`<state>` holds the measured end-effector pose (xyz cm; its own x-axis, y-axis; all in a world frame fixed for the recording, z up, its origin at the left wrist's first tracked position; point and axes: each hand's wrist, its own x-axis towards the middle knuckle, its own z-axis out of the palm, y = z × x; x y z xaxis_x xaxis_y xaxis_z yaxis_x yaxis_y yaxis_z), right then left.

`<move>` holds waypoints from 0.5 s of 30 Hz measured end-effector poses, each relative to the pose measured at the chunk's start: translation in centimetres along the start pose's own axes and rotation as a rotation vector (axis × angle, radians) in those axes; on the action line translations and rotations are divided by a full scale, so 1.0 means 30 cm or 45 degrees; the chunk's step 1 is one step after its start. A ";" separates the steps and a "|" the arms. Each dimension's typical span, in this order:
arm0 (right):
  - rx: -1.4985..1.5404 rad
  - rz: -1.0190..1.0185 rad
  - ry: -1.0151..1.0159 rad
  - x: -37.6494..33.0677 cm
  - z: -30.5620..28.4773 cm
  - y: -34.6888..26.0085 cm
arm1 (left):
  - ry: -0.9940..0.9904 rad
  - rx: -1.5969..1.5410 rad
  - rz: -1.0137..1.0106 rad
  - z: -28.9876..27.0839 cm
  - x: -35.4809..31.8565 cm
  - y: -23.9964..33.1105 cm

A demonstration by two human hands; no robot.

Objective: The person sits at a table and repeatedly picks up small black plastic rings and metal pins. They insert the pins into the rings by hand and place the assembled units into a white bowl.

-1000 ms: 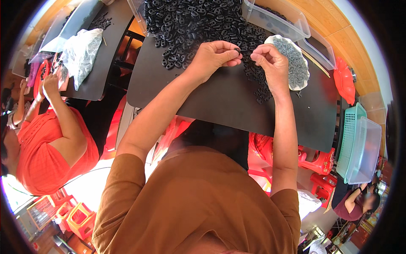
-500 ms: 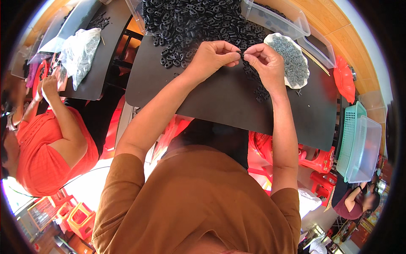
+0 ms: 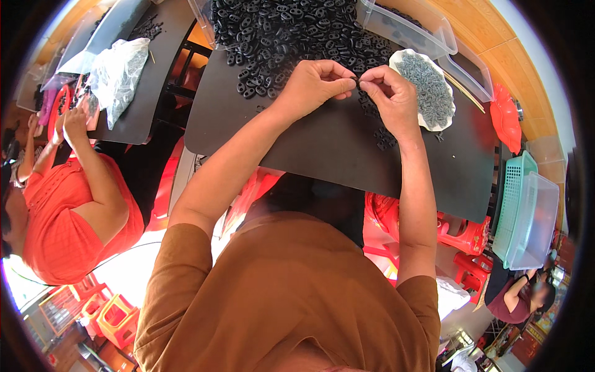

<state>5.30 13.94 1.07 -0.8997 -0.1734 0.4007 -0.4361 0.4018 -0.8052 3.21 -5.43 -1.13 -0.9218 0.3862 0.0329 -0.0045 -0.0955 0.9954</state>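
Observation:
Over the dark table (image 3: 266,139), my two hands meet fingertip to fingertip. My left hand (image 3: 317,87) is closed in a pinch on a small black piece (image 3: 356,80). From the other side, my right hand (image 3: 393,98) pinches at the same spot, its thumb and forefinger closed; any second part there is too small to make out. Beyond them spreads a heap of black oval pieces with two holes each (image 3: 273,46). Close to my right hand stands a white wavy-rimmed dish (image 3: 425,124) of small grey translucent bits (image 3: 427,87). Tiny black parts (image 3: 385,139) lie below my right wrist.
Clear plastic bins (image 3: 406,31) stand at the far right, beside thin wooden sticks (image 3: 462,87). A red dish (image 3: 505,118) and a green basket (image 3: 514,204) are at the right edge. Leftward, a person in red (image 3: 80,211) works at another table with a plastic bag (image 3: 118,77).
My hands stay pinched together, with only a slight shift at the fingertips. The whole view has moved a little.

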 end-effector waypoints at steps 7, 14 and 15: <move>0.019 0.013 0.012 0.002 -0.001 0.005 | -0.002 0.006 0.014 -0.005 0.004 -0.007; 0.020 0.011 -0.015 0.002 0.001 -0.006 | -0.012 0.024 0.019 -0.002 -0.003 0.007; 0.005 0.007 -0.019 0.002 0.002 -0.008 | -0.007 0.024 0.019 0.000 -0.004 0.006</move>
<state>5.36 13.78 1.28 -0.9023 -0.1844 0.3897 -0.4311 0.3990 -0.8093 3.32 -5.50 -0.96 -0.9197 0.3896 0.0484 0.0168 -0.0841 0.9963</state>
